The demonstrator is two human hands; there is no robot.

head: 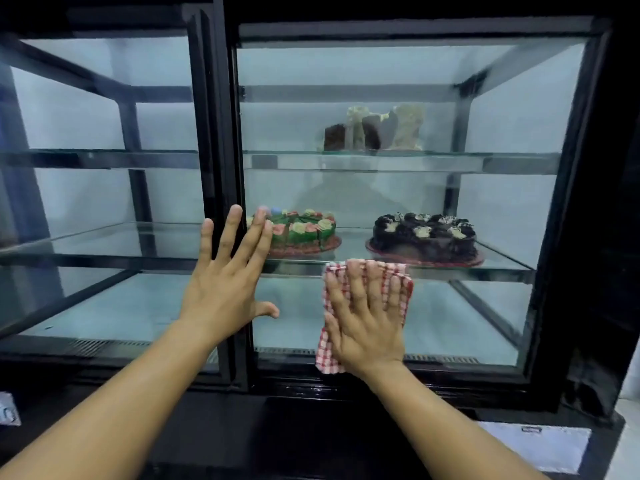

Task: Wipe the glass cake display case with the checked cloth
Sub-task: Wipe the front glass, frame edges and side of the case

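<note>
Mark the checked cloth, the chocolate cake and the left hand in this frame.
checked cloth (325,356): head view, on its lower left corner, the uncovered part.
chocolate cake (424,237): head view, on the middle of its dark front.
left hand (221,292): head view, on the back of the hand.

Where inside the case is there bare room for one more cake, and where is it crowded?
Bare: the case floor, both shelves of the left compartment, and the top shelf either side of the cake slices. Crowded: the right middle shelf, where the green cake and the chocolate cake leave only a gap.
</note>
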